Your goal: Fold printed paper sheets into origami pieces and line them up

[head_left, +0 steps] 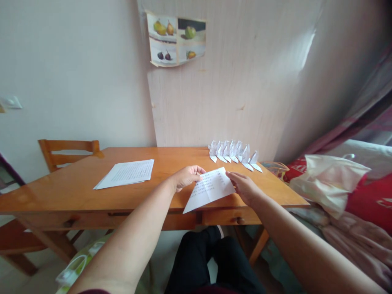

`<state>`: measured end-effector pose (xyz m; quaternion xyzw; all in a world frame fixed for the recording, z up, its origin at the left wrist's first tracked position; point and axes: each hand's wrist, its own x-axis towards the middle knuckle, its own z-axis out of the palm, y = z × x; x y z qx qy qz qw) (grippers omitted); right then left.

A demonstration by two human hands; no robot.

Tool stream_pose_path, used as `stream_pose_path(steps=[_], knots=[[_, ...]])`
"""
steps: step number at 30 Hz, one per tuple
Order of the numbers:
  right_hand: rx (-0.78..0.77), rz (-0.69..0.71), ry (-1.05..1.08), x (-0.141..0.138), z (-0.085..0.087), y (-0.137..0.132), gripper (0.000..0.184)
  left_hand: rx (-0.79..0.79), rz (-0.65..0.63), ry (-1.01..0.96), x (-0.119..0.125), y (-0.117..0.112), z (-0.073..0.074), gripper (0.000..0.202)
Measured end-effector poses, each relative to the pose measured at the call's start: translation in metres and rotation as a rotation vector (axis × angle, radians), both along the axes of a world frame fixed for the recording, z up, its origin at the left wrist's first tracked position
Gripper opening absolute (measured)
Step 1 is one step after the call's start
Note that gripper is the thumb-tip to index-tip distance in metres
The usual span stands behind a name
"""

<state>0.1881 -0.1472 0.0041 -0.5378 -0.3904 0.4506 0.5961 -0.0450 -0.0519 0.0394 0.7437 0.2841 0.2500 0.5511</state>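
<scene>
A folded sheet of printed paper (pixel 211 188), with a slanted edge running down to a point at its lower left, is held over the table's front edge. My left hand (pixel 187 178) pinches its upper left edge between thumb and fingers. At its right edge, my right hand (pixel 243 185) grips the paper with the fingertips near the upper corner. Several folded paper figures (pixel 234 152) stand in a row at the back right of the table. To the left lies a stack of printed sheets (pixel 127 173).
The wooden table (pixel 171 157) has drawers under its front edge and stands against the wall. A wooden chair (pixel 70 146) is at its left end. White and red bags (pixel 329 175) and cloth are piled at the right. A fruit print (pixel 177 39) hangs above.
</scene>
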Motion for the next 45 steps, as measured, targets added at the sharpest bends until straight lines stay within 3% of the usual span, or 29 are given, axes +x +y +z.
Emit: stream_pose_path(steps=[8,15,19,25,35,38,42,45], knots=[[-0.052,-0.091,-0.019,0.015,-0.006,0.043,0.021,0.017,-0.018,0.076,0.028,0.036,-0.026,0.034],[-0.077,-0.131,-0.095,0.025,-0.019,0.059,0.014,0.259,0.163,0.155,0.037,0.046,-0.047,0.035],[-0.098,-0.132,-0.134,0.025,-0.022,0.058,0.015,0.433,0.181,0.205,0.032,0.040,-0.048,0.017],[-0.121,-0.098,-0.163,0.024,-0.016,0.056,0.013,0.805,0.133,0.449,0.030,0.028,-0.045,0.021],[-0.090,-0.107,-0.281,0.024,-0.016,0.056,0.017,0.810,0.138,0.496,0.029,0.027,-0.044,0.026],[-0.046,-0.139,-0.426,0.020,-0.016,0.050,0.014,0.806,0.151,0.493,0.029,0.029,-0.046,0.025],[0.151,-0.190,-0.904,0.008,-0.014,0.033,0.010,0.796,0.149,0.504,0.029,0.031,-0.046,0.026],[0.263,-0.101,-1.061,-0.002,-0.013,0.018,0.012,0.781,0.153,0.498,0.029,0.031,-0.046,0.024]])
